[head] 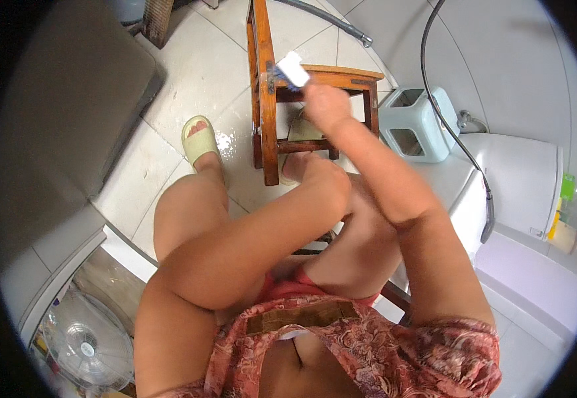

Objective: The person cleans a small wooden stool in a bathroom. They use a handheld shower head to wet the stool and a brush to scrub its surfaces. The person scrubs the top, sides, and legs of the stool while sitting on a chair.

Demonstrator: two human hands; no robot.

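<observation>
My right hand (pixel 329 107) grips a scrubbing brush (pixel 294 69) with a white back and blue bristles. The bristles lie at the joint where a long post meets a rail of a brown wooden chair (pixel 268 129); blur hides whether they touch. Dark marks show on the wood around that joint. My left forearm crosses my lap, and my left hand (pixel 325 175) bends down at the wrist beside my right knee, close to the chair's lower rung. Its fingers are not clearly visible.
Wet, shiny floor tiles (pixel 226 142) surround my green slipper (pixel 201 139). A pale blue plastic stool (pixel 415 127) stands right of the chair, near a white toilet (pixel 507 179). A black hose (pixel 423 59) hangs there, and a grey hose (pixel 328 17) lies behind. An electric fan (pixel 87 343) is lower left.
</observation>
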